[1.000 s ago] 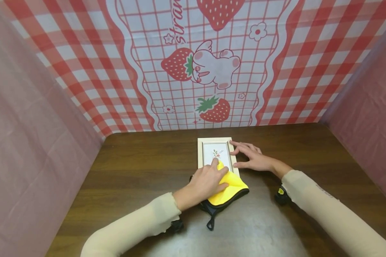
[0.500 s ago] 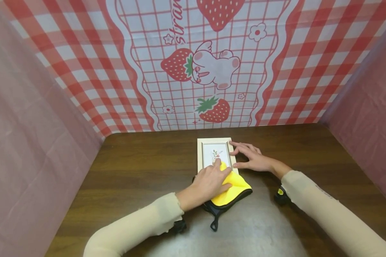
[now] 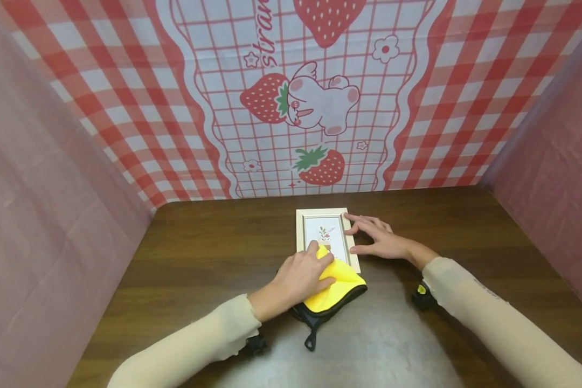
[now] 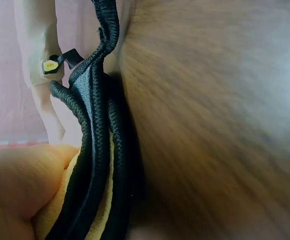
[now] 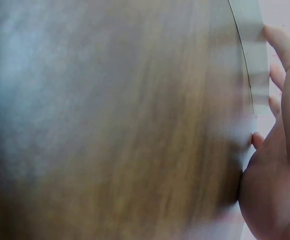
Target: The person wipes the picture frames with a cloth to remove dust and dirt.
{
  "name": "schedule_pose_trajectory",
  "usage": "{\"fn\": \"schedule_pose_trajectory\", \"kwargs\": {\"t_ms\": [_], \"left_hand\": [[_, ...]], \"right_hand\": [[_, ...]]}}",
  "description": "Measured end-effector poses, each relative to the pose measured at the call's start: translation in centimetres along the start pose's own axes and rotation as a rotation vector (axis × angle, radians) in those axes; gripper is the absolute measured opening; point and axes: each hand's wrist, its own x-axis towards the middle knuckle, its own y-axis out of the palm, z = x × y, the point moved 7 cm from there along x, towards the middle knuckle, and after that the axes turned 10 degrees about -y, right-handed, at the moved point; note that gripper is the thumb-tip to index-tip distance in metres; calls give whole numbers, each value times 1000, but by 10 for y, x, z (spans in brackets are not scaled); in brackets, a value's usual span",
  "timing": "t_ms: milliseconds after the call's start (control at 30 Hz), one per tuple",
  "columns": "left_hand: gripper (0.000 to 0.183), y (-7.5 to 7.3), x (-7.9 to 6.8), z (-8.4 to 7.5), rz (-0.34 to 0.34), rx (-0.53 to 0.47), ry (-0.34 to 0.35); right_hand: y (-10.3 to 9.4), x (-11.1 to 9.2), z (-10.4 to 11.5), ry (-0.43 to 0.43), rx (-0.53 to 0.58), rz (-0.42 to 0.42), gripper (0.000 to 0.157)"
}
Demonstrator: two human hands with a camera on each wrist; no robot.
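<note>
A cream picture frame (image 3: 299, 229) lies flat on the table, with a small plant print behind its pane. My left hand (image 3: 299, 274) holds a yellow cloth (image 3: 337, 285) over the lower part of the frame, fingers bent on the fabric. The cloth has a black border and a dark hanging loop (image 3: 311, 340) that points toward me. In the left wrist view, its folded layers (image 4: 97, 165) stand beside the hand. Fingertips of my right hand (image 3: 375, 238) touch the frame's right edge, the thumb lower down; the right wrist view shows them along its pale side (image 5: 252, 45).
The brown wooden table (image 3: 208, 242) runs back to a red and white checked curtain (image 3: 174, 134) with strawberry prints. Pink cloth walls (image 3: 63, 215) rise at both sides. Dark straps with small devices (image 3: 422, 296) sit at both wrists.
My left hand and the cloth slid slightly right, then back left across the lower frame, and more of the print now shows. The right hand stays at the frame's edge.
</note>
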Motion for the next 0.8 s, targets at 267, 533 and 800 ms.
{"fn": "schedule_pose_trajectory", "kwargs": {"t_ms": [267, 533, 800], "left_hand": [[49, -3, -11, 20, -28, -15, 4], [49, -5, -20, 37, -5, -59, -16], [48, -5, -22, 44, -10, -68, 29]], "right_hand": [[-1, -3, 2, -24, 3, -30, 35], [-1, -2, 2, -51, 18, -33, 39], [0, -2, 2, -85, -4, -49, 39]]}}
